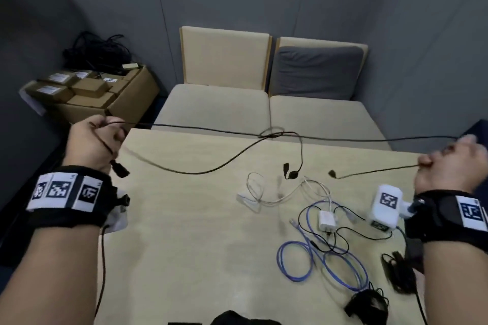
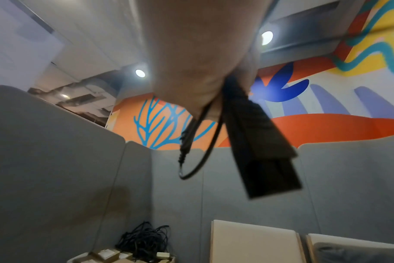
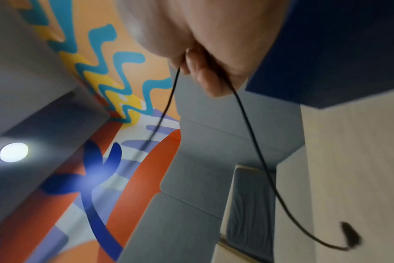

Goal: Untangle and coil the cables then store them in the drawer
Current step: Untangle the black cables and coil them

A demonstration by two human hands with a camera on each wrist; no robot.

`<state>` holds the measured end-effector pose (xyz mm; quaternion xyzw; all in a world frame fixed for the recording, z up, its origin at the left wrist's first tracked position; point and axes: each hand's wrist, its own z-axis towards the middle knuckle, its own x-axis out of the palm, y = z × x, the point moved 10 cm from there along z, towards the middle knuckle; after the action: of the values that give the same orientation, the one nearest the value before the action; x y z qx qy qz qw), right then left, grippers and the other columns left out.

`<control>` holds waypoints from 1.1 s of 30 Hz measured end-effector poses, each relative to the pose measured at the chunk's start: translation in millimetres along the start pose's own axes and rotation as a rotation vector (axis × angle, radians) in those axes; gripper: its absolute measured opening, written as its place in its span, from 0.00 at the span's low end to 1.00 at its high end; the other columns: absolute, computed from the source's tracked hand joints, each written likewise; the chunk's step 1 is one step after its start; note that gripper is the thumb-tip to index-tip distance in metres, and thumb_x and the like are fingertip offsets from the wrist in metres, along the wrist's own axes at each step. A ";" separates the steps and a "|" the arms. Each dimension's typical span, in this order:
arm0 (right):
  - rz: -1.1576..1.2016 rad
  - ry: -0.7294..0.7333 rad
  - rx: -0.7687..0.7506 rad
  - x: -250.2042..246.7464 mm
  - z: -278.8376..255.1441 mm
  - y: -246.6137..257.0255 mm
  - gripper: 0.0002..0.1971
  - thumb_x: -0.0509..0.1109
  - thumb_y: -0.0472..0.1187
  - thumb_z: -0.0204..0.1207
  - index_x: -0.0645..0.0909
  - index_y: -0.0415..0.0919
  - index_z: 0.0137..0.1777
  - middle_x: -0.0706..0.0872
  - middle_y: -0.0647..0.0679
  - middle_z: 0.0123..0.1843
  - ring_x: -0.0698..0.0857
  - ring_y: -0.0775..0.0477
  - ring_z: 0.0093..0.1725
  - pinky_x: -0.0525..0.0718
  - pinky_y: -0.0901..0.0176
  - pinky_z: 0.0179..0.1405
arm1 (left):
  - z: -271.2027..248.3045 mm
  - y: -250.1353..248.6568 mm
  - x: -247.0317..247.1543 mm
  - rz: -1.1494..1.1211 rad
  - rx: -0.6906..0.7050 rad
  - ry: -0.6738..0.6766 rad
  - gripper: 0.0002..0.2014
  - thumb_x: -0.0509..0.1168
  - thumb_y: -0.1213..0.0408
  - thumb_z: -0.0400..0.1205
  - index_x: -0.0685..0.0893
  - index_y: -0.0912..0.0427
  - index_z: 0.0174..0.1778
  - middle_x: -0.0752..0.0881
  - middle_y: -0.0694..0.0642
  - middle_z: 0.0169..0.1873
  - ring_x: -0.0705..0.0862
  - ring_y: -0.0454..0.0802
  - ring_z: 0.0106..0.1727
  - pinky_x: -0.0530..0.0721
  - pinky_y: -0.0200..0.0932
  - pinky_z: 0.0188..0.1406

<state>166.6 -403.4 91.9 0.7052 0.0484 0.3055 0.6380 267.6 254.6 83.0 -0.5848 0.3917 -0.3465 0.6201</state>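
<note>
Thin black cables (image 1: 200, 129) stretch taut in the air between my two raised hands, with a knot (image 1: 272, 135) near the middle over the table's far edge. My left hand (image 1: 97, 140) grips them at the table's left corner; a black plug (image 1: 120, 168) hangs below the fist, large and blurred in the left wrist view as the plug (image 2: 259, 138). My right hand (image 1: 449, 161) grips the other side at far right; a loose end with a small plug (image 1: 332, 173) dangles from it. The right wrist view shows the cable (image 3: 254, 142) leaving my fingers (image 3: 205, 78).
On the light wooden table (image 1: 190, 245) lie a white cable (image 1: 266, 195), a blue cable (image 1: 322, 261), a white adapter (image 1: 327, 220), a white charger (image 1: 385, 206) and black bundles (image 1: 367, 303). Beige seats (image 1: 216, 105) stand behind; cardboard boxes (image 1: 87, 92) with black cables sit at left.
</note>
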 end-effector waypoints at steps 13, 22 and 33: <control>-1.038 0.380 -0.159 47.6 -48.8 -44.1 0.08 0.71 0.40 0.77 0.85 0.42 0.54 0.86 0.43 0.54 0.83 0.42 0.54 0.77 0.53 0.57 | -53.8 -81.4 90.2 -0.183 0.127 0.366 0.09 0.56 0.67 0.87 0.79 0.58 0.42 0.74 0.51 0.27 0.63 0.39 0.17 0.56 0.31 0.14; -1.038 1.384 -0.280 172.5 -248.9 -122.6 0.14 0.74 0.44 0.76 0.84 0.47 0.60 0.81 0.57 0.55 0.77 0.61 0.44 0.74 0.65 0.50 | -94.1 -120.2 155.2 -0.218 0.167 0.587 0.07 0.58 0.66 0.84 0.78 0.59 0.41 0.77 0.48 0.21 0.63 0.39 0.13 0.56 0.28 0.15; -0.491 1.550 -0.003 185.8 -281.4 -62.5 0.05 0.70 0.61 0.72 0.86 0.67 0.45 0.78 0.52 0.67 0.78 0.53 0.53 0.75 0.65 0.52 | -71.2 -91.0 128.8 -0.172 0.136 0.481 0.11 0.56 0.67 0.87 0.79 0.58 0.41 0.76 0.50 0.24 0.63 0.40 0.14 0.56 0.32 0.17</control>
<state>198.3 -62.1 102.2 0.2617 0.6293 0.5584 0.4730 265.2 101.0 162.7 -0.4737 0.4524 -0.5526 0.5154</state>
